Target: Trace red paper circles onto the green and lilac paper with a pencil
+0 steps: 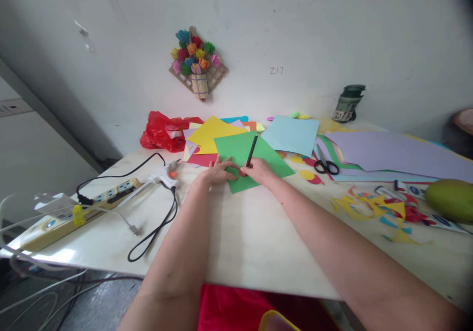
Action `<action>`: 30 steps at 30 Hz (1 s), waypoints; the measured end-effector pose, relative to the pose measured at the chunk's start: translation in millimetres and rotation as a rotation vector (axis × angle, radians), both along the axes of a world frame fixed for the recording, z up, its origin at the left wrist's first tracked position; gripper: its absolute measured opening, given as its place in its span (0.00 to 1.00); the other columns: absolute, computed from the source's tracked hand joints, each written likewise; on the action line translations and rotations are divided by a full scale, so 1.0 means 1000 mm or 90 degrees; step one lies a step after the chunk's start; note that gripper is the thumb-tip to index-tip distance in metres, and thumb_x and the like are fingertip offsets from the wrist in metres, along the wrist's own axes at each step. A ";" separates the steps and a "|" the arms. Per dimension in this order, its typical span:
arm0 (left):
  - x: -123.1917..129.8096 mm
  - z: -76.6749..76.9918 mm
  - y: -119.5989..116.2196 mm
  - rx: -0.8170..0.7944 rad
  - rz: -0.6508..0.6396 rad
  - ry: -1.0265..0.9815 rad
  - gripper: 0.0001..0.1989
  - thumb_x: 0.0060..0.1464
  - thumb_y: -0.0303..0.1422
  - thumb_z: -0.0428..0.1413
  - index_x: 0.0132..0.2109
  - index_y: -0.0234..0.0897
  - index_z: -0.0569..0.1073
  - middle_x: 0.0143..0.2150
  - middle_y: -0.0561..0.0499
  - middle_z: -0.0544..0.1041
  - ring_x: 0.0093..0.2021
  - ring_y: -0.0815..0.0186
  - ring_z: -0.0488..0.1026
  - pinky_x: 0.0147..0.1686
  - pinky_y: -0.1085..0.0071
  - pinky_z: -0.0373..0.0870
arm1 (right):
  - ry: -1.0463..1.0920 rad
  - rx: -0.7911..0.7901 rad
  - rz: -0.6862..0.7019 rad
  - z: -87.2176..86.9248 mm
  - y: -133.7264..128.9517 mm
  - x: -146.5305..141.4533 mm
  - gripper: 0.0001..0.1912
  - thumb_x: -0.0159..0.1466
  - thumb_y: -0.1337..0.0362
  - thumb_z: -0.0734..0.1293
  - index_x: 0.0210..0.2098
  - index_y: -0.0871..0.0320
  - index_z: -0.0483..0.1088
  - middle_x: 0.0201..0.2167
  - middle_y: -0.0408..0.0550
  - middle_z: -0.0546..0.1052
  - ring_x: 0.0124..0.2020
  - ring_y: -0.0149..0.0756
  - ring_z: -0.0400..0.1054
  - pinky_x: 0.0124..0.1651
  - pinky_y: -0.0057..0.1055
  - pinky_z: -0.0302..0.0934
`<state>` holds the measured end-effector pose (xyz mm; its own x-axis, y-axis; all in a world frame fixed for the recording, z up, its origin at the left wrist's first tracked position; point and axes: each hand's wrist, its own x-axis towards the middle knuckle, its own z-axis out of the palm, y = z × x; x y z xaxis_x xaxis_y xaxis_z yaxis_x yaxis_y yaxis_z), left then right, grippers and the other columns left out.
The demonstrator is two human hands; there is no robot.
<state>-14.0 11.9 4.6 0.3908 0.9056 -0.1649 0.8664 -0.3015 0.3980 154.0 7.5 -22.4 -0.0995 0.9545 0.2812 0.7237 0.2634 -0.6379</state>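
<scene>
A green sheet of paper (264, 153) lies at an angle on the table. My left hand (220, 171) rests flat on its left part, fingers spread. In my right hand (260, 170) is a black pen (252, 149), held upright with a slight tilt, its lower end hidden by the fingers. Between the two hands a small red paper circle (242, 172) shows on the green sheet, partly covered by fingertips. A yellow sheet (212, 136) and a red sheet (201, 160) lie just behind my left hand.
Black-handled scissors (325, 166), yellow paper circles (306, 175), a lilac sheet (391, 153) and paper scraps (388, 210) lie right. A glue gun (162, 177), a corded power strip (77, 220) and a red plastic bag (162, 131) are left. A bottle (349, 104) stands at back.
</scene>
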 end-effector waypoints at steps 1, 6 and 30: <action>0.000 0.000 0.000 0.001 0.000 0.001 0.26 0.40 0.45 0.54 0.50 0.57 0.63 0.63 0.62 0.44 0.61 0.56 0.26 0.55 0.50 0.30 | 0.006 -0.002 0.000 -0.001 0.001 0.000 0.09 0.50 0.59 0.65 0.26 0.58 0.70 0.27 0.46 0.74 0.29 0.30 0.67 0.31 0.24 0.58; 0.000 0.002 -0.001 0.004 -0.011 0.009 0.26 0.41 0.44 0.53 0.51 0.56 0.62 0.63 0.62 0.44 0.61 0.56 0.27 0.55 0.49 0.30 | 0.031 -0.015 0.013 -0.003 0.004 0.003 0.08 0.49 0.60 0.65 0.25 0.59 0.70 0.26 0.45 0.74 0.28 0.30 0.67 0.31 0.24 0.58; 0.015 -0.024 0.004 0.228 0.052 0.018 0.19 0.43 0.53 0.49 0.39 0.49 0.69 0.63 0.62 0.45 0.60 0.50 0.23 0.52 0.43 0.26 | 0.059 0.008 0.046 -0.004 0.002 0.004 0.07 0.50 0.62 0.64 0.24 0.60 0.70 0.23 0.46 0.74 0.25 0.30 0.66 0.27 0.23 0.57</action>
<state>1.5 15.7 -19.0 0.3150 0.9357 0.1587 0.9024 -0.3471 0.2553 157.8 9.4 -26.3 -0.1412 0.9420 0.3046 0.6408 0.3215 -0.6971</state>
